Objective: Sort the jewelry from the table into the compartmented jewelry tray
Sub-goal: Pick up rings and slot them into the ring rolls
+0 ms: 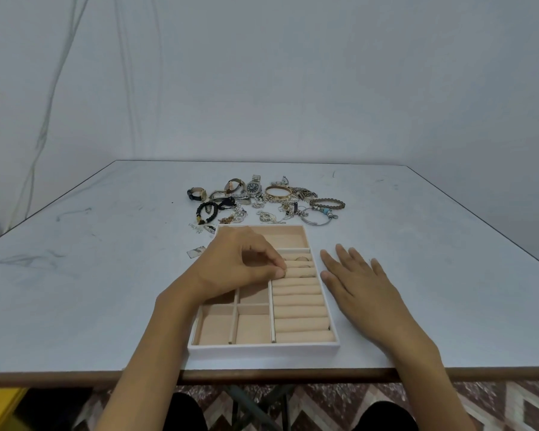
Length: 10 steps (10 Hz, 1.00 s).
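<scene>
Peach velvet lines the jewelry tray (263, 349), white on its outer walls, sitting at the near edge of the pale grey bench (91, 275). Layout: ring rolls (299, 309) in a long column on the right, small square compartments on the left, one wide compartment across the far end. Three rings (305, 266) are seated in the farthest slots of the rolls. Left hand (234, 265) lies over the tray's far-left part, fingers curled, thumb and forefinger tips pinched together at the left end of the upper rolls; cannot tell whether anything is held between them. Right hand (355, 281) lies flat on the bench just beside the tray's right wall, fingers straight and spread, holding nothing. Unsorted jewelry lies in a loose heap just beyond the tray: a black-strap watch (196, 193), a steel watch with a dark dial (253, 187), a gold bangle (277, 191), a black bead bracelet (206, 212), a bronze beaded bangle (327, 203), plus tangled silver chains (266, 216).
</scene>
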### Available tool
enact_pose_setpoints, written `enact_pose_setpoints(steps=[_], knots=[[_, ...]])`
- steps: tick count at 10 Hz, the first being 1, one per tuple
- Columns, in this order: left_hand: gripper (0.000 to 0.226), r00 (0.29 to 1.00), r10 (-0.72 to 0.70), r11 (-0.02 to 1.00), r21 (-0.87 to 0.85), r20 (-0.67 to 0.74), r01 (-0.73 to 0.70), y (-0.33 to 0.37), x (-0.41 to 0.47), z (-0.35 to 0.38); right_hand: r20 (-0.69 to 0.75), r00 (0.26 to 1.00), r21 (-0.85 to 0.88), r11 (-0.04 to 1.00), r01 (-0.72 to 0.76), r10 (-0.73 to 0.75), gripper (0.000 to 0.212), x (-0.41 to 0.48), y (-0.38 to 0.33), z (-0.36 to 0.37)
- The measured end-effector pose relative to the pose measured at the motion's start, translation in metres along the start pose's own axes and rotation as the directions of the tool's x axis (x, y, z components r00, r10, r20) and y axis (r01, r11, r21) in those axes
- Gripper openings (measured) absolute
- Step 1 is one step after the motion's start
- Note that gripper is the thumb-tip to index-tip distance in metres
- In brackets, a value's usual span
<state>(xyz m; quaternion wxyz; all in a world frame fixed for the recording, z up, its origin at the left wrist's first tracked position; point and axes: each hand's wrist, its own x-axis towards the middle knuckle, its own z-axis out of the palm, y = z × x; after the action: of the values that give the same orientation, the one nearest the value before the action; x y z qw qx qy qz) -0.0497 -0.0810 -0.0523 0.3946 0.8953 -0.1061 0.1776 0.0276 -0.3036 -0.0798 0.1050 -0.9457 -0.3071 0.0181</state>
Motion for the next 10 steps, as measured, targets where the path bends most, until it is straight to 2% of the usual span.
enact_pose_setpoints(steps=[2, 4, 8, 10], knots=[[0.006, 0.998, -0.031, 0.999, -0.038, -0.052, 0.029, 0.0036, -0.0018, -0.0029, 0.006, 1.0, -0.024, 1.0, -0.002, 0.002, 0.052, 0.0001, -0.0002, 0.0003], [0.008, 0.999, -0.029, 0.999, -0.023, -0.015, 0.029, 0.0006, -0.002, -0.0031, -0.003, 1.0, -0.012, 1.0, -0.004, 0.004, 0.052, 0.0001, -0.001, -0.0005], [0.012, 0.999, 0.05, 0.993, 0.106, -0.005, -0.049, -0.0011, 0.0013, 0.0001, 0.0, 1.0, 0.002, 1.0, -0.007, 0.007, 0.052, 0.0001, -0.0011, -0.0019], [0.015, 0.999, 0.034, 0.993, 0.111, -0.008, -0.033, -0.0011, 0.0016, -0.0005, 0.003, 1.0, 0.0, 1.0, -0.01, 0.01, 0.052, -0.0003, -0.002, -0.002]])
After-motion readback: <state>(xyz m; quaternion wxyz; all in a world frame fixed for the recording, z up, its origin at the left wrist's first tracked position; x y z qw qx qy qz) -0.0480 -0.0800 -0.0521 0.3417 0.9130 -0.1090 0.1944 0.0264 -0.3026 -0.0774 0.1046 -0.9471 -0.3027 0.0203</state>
